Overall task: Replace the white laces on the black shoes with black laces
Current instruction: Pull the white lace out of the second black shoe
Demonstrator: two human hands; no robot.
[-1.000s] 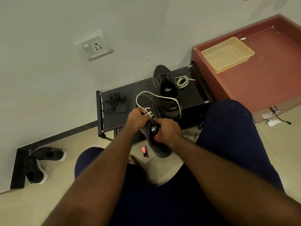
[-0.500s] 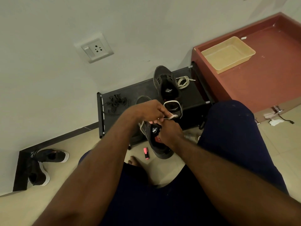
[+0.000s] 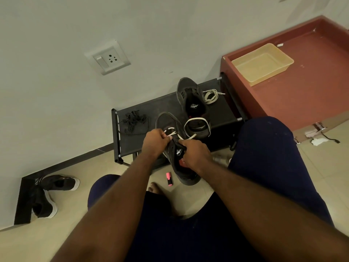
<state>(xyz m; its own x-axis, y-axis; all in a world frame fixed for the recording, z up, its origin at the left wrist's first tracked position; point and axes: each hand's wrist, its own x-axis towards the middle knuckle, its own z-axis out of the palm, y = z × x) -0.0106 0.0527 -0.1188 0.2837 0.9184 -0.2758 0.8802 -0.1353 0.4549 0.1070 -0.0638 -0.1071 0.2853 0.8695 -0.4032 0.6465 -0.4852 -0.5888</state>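
Black rack [image 3: 160, 106] holds shoe [image 3: 190, 103], white lace [image 3: 211, 96], black laces [image 3: 135, 120]

1. A low black rack [image 3: 161, 105] stands mid-frame against the wall. It bears tangled black laces [image 3: 134, 121] at left, and a black shoe [image 3: 191, 97] and a coiled white lace [image 3: 211, 95] at right.
2. The tiled floor [image 3: 56, 241] carries a pink marker [image 3: 169, 179] at centre and two sneakers [image 3: 58, 183] at lower left.

Between black laces [image 3: 135, 120] and held shoe [image 3: 166, 120] the rack [image 3: 153, 109] lies open; second shoe [image 3: 188, 95] crowds its right
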